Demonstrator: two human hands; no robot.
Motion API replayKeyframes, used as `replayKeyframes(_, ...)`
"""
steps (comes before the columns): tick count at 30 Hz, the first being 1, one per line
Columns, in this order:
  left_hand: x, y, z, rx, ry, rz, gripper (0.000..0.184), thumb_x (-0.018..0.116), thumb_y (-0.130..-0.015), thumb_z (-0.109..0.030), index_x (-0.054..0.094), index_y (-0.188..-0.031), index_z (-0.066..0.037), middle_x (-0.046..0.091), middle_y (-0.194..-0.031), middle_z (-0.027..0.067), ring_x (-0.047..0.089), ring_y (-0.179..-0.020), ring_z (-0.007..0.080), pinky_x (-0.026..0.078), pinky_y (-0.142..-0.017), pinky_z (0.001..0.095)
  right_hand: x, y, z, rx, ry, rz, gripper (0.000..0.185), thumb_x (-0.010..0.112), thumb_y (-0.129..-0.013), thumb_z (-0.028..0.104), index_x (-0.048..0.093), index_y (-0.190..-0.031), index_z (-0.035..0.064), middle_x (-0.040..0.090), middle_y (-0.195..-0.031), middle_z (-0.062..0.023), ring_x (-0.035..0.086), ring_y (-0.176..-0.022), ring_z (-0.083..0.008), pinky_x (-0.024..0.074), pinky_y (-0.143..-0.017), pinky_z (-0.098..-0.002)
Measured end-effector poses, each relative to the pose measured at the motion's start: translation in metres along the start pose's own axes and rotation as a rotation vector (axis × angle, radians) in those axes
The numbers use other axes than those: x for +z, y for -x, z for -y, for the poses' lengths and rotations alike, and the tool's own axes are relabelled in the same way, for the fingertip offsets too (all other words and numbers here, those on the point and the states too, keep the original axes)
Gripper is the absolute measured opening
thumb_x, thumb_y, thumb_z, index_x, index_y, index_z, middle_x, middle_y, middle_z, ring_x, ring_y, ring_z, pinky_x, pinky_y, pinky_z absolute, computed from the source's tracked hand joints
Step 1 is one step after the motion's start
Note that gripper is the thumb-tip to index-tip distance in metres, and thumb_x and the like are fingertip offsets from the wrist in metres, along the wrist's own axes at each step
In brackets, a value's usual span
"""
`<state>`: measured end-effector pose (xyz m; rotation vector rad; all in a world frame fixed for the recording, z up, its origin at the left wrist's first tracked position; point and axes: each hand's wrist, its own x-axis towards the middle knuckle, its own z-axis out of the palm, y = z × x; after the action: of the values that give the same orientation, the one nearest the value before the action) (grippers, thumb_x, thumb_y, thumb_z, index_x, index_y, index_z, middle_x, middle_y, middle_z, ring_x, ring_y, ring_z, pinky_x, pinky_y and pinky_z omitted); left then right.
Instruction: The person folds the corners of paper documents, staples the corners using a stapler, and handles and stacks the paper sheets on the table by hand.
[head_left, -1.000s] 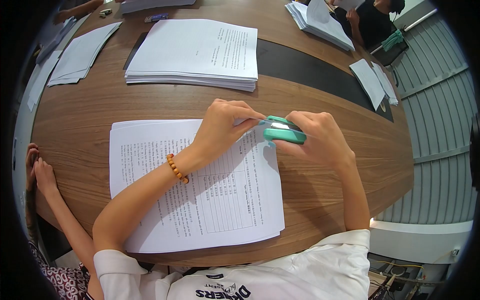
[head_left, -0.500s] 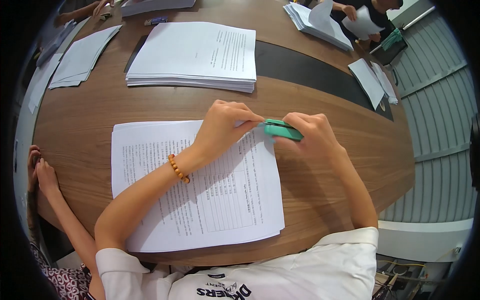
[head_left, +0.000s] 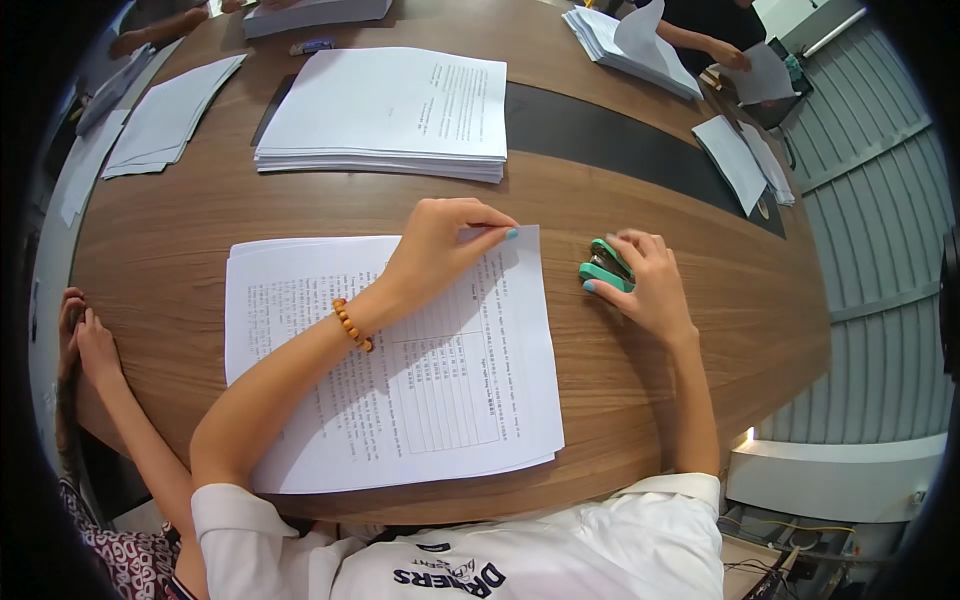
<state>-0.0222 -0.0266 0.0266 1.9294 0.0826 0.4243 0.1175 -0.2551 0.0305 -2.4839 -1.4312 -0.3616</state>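
Observation:
My left hand (head_left: 440, 245) pinches the top right corner of a printed stack of papers (head_left: 455, 400) between thumb and fingers. A beaded bracelet (head_left: 352, 325) circles that wrist, and my forearm lies across the sheets, hiding part of the text. To the right of the papers, my right hand (head_left: 652, 285) holds a green stapler (head_left: 606, 281), its thumb on the near side and its fingers at the far side. The stapler's jaws gape apart, and it is clear of the paper.
A thick paper stack (head_left: 385, 110) lies ahead on the wooden table (head_left: 200, 215). More sheets (head_left: 175, 115) sit at the left, others (head_left: 730, 160) at the right. Another person's hands (head_left: 90, 335) rest at the left edge; a co-worker's hand (head_left: 728, 55) holds paper at the far right.
My right hand has drawn the stapler off the paper corner, moving right and slightly toward me. My left hand keeps its pinch on the corner. The far co-worker's paper has moved lower.

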Motion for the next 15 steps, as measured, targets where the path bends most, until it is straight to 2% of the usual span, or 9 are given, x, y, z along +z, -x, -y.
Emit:
replayKeyframes(1, 0.0, 0.0, 0.0, 0.001, -0.009, -0.003, 0.014, 0.06, -0.081, -0.003, 0.068, -0.092, 0.001, 0.067, -0.085, 0.0091, 0.061, -0.076, 0.0134, 0.051, -0.074, 0.0248, 0.003, -0.002, 0.005, -0.077, 0.031, -0.141, 0.037, 0.069, -0.075, 0.034, 0.063, -0.092, 0.0012, 0.061, -0.094, -0.009, 0.056, -0.092, -0.0239, 0.044, -0.08, -0.0373)
replayKeyframes(3, 0.0, 0.0, 0.0, 0.028, -0.002, -0.019, 0.014, 0.061, -0.08, -0.004, 0.067, -0.092, 0.001, 0.067, -0.083, 0.009, 0.061, -0.077, 0.0137, 0.05, -0.073, 0.0249, 0.0, -0.012, 0.022, -0.103, -0.099, -0.222, 0.033, 0.065, -0.08, 0.028, 0.062, -0.095, -0.0006, 0.063, -0.09, -0.0086, 0.059, -0.085, -0.0219, 0.0469, -0.075, -0.0333)
replayKeyframes(5, -0.002, -0.001, -0.004, 0.03, -0.037, -0.014, 0.014, 0.061, -0.08, -0.005, 0.067, -0.092, 0.001, 0.067, -0.083, 0.0084, 0.061, -0.076, 0.0133, 0.05, -0.072, 0.0248, -0.009, -0.02, 0.05, 0.304, -0.761, 0.059, 0.027, 0.062, -0.083, 0.021, 0.061, -0.095, -0.003, 0.064, -0.084, -0.0089, 0.061, -0.077, -0.019, 0.0486, -0.069, -0.0285)
replayKeyframes(6, -0.004, -0.003, -0.005, 0.032, -0.061, -0.005, 0.014, 0.062, -0.08, -0.006, 0.067, -0.092, 0.001, 0.067, -0.082, 0.0078, 0.061, -0.076, 0.0128, 0.05, -0.072, 0.0248, -0.009, -0.024, 0.057, 0.2, -0.77, 0.071, 0.025, 0.061, -0.084, 0.017, 0.06, -0.096, -0.0048, 0.066, -0.08, -0.0098, 0.062, -0.072, -0.015, 0.0482, -0.063, -0.0249)
replayKeyframes(7, -0.006, -0.005, -0.005, 0.034, -0.072, -0.002, 0.014, 0.062, -0.08, -0.006, 0.067, -0.092, 0.001, 0.067, -0.082, 0.0078, 0.061, -0.076, 0.0128, 0.05, -0.072, 0.0248, -0.009, -0.028, 0.061, 0.198, -0.777, 0.063, 0.025, 0.061, -0.084, 0.017, 0.06, -0.096, -0.0048, 0.066, -0.08, -0.0098, 0.062, -0.072, -0.015, 0.0482, -0.063, -0.0249)
replayKeyframes(9, -0.015, -0.01, -0.002, 0.075, -0.054, -0.072, 0.015, 0.061, -0.082, -0.008, 0.067, -0.093, 0.001, 0.067, -0.08, 0.0062, 0.061, -0.07, 0.01, 0.05, -0.064, 0.0211, -0.013, -0.032, 0.065, 0.221, -1.002, 0.361, 0.023, 0.061, -0.084, 0.016, 0.06, -0.094, -0.0044, 0.065, -0.08, -0.0095, 0.061, -0.071, -0.013, 0.048, -0.063, -0.0246)
replayKeyframes(12, -0.057, -0.022, -0.026, 0.073, -0.051, -0.178, 0.016, 0.06, -0.084, -0.009, 0.067, -0.096, 0.0, 0.066, -0.078, 0.0051, 0.06, -0.064, 0.007, 0.048, -0.057, 0.0172, -0.038, -0.03, 0.077, 0.297, -1.083, 0.393, 0.022, 0.062, -0.083, 0.015, 0.059, -0.095, -0.0042, 0.064, -0.077, -0.0088, 0.06, -0.068, -0.0115, 0.0473, -0.061, -0.0243)
replayKeyframes(13, -0.065, -0.024, -0.031, 0.156, -0.053, -0.269, 0.018, 0.061, -0.084, -0.014, 0.066, -0.097, -0.002, 0.066, -0.078, 0.0045, 0.06, -0.061, 0.0058, 0.046, -0.052, 0.0142, -0.036, -0.026, 0.079, 0.287, -1.084, 0.387, 0.022, 0.062, -0.083, 0.015, 0.059, -0.095, -0.0042, 0.064, -0.077, -0.0088, 0.06, -0.068, -0.0115, 0.0473, -0.061, -0.0243)
replayKeyframes(15, -0.081, -0.025, -0.043, 0.092, -0.006, -0.326, 0.021, 0.063, -0.083, -0.018, 0.067, -0.097, -0.002, 0.066, -0.08, 0.004, 0.06, -0.063, 0.0061, 0.047, -0.054, 0.0152, -0.031, -0.021, 0.081, 0.045, -1.091, 0.213, 0.023, 0.06, -0.084, 0.015, 0.058, -0.096, -0.0044, 0.064, -0.076, -0.0091, 0.059, -0.065, -0.0115, 0.0465, -0.06, -0.0249)
